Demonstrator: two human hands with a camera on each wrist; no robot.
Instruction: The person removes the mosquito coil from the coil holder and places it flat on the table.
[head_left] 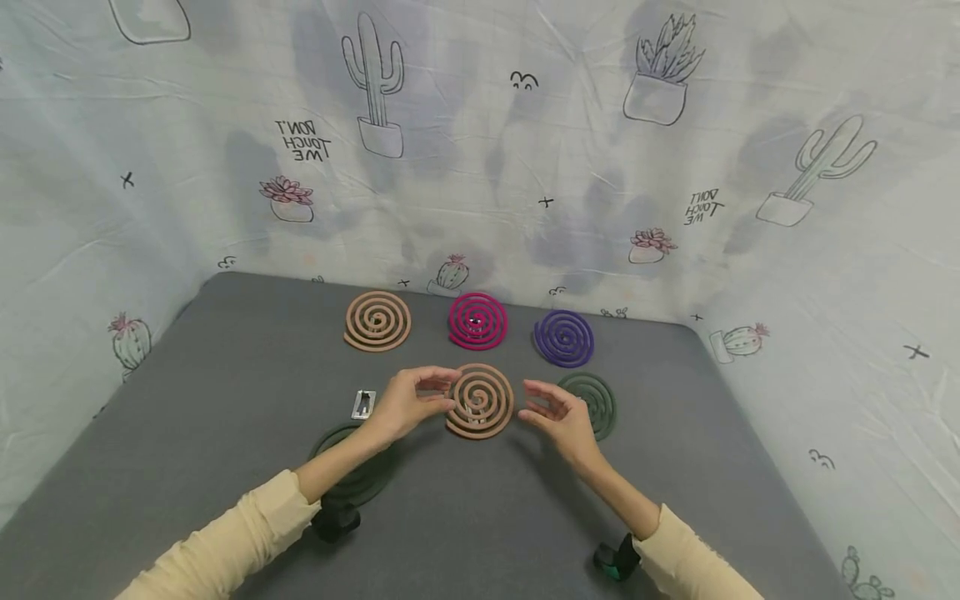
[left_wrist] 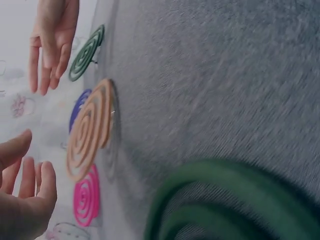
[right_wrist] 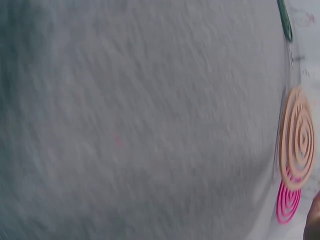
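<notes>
A tan mosquito coil (head_left: 491,379) sits raised on a small metal stand in the middle of the table, between my two hands. My left hand (head_left: 408,404) is at its left edge with fingers loosely bent; in the left wrist view that hand (left_wrist: 30,200) appears apart from the coil (left_wrist: 85,137). To the coil's right, my right hand (head_left: 562,421) hovers with fingers spread, holding nothing. Behind the right hand is a dark green coil (head_left: 600,404), partly hidden. Under my left forearm lies another green coil (head_left: 367,483). Only a fingertip of the right hand (right_wrist: 312,220) shows in the right wrist view.
Along the back of the grey table (head_left: 465,533) stand a tan coil (head_left: 378,322), a pink coil (head_left: 478,322) and a purple coil (head_left: 564,338). A bare metal stand (head_left: 363,405) lies left of the left hand. Patterned cloth (head_left: 480,167) encloses the table's back and sides.
</notes>
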